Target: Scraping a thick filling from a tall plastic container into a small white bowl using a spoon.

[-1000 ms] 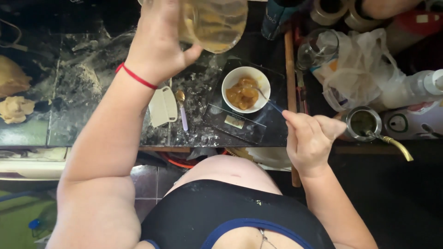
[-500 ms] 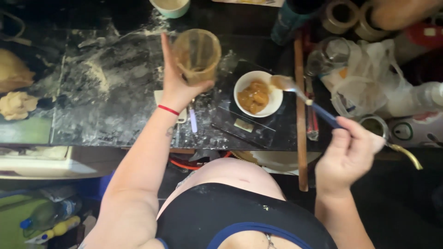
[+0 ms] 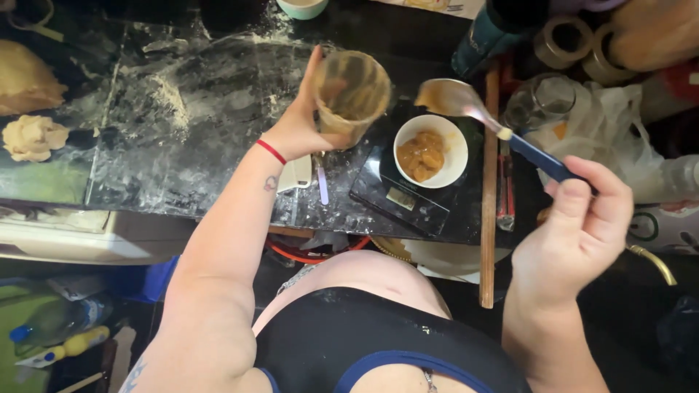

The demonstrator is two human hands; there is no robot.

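Gripping a smeared, see-through jar [image 3: 354, 93] tilted on its side, the left hand [image 3: 302, 129] kept its mouth turned toward the spoon [image 3: 455, 98], which the right hand [image 3: 575, 229] pinched by its blue handle. Just below sat a round white bowl [image 3: 431, 151] of lumpy tan paste on a flat black scale [image 3: 397, 193], amid a floury dark counter [image 3: 182, 131].

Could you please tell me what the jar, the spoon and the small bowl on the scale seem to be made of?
Smeared see-through jar: probably glass, though plastic is possible. Spoon: shiny metal bowl, dark blue handle, likely plastic. Small white round bowl: glossy, probably glazed ceramic.
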